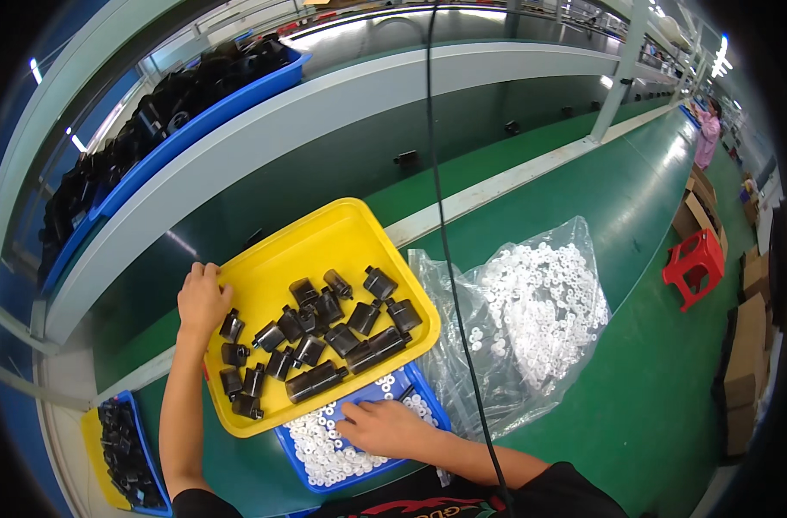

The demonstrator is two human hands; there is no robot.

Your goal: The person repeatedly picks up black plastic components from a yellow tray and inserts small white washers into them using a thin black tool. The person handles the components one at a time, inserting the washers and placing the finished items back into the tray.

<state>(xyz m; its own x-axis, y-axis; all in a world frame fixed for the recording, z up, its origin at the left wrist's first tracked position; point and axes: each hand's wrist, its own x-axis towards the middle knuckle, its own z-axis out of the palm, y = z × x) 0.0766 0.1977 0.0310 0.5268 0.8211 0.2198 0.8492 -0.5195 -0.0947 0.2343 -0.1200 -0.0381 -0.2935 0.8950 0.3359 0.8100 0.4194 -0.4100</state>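
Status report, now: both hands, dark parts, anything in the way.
Left hand on rim of yellow tray. Right hand at white rings in blue tray, grip unclear. Dark parts lying in yellow tray. Black cable hanging across view.

Inside the yellow tray (324, 237), the far half offers open room; black containers (341, 339) crowd its near half. The left hand (202, 298) blocks its far-left corner, the right hand (380, 427) and blue tray (443, 419) its near side. Right of it, a cable (451, 259) and plastic bag (436, 371) obstruct; toward its far right, the table (618, 177) lies open.
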